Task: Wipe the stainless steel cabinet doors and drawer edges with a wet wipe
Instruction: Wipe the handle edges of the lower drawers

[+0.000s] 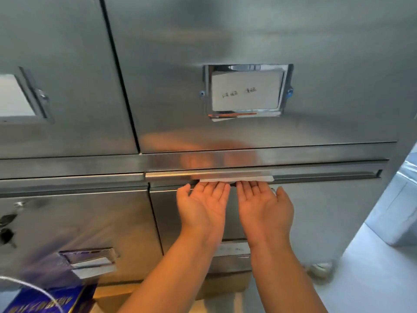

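Observation:
A stainless steel cabinet fills the view. Its upper right door [248, 41] carries a chrome label holder [247, 90] with a white card. Below it runs the lower drawer's long handle edge [316, 171]. A folded white wet wipe [237, 178] lies along the underside of that edge. My left hand [203, 204] and my right hand [264, 206] are side by side, palms up, with straight fingertips pressing the wipe up into the recess. The fingertips are partly hidden under the edge.
The upper left door [56, 75] has its own label holder [27, 96]. The lower left drawer [79, 222] shows a key lock [6, 227] and a label holder [90, 260]. A blue box [45, 301] sits at bottom left. White floor [372, 279] lies to the right.

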